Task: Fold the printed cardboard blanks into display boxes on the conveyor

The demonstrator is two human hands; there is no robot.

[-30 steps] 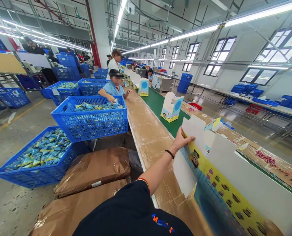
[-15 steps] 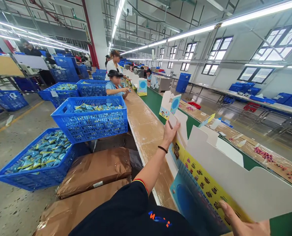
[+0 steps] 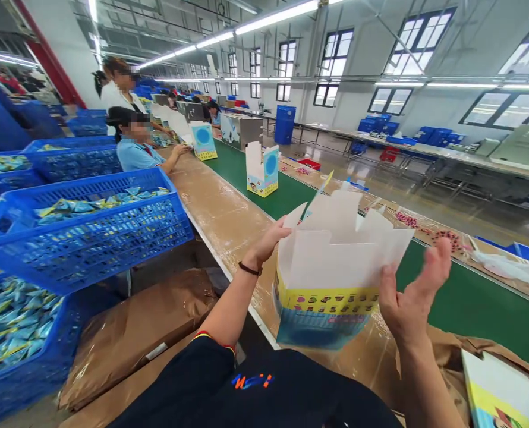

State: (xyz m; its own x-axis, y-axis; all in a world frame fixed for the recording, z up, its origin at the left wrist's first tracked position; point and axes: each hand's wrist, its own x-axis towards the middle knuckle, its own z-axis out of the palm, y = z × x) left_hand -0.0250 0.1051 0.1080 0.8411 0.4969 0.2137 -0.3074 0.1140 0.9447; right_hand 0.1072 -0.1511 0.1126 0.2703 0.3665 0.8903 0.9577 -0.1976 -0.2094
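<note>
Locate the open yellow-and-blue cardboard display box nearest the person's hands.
In the head view, the cardboard display box is held up at its left edge by the left hand, with the open right hand just to its right and the green belt beyond.

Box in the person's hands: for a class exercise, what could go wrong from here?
The box seems held only by the left hand, while the right hand is open, so it might slip or tip. Its unfolded white flaps could crease if handled roughly. The bench edge is close on the left, so a dropped box might land in the blue crate.
</note>
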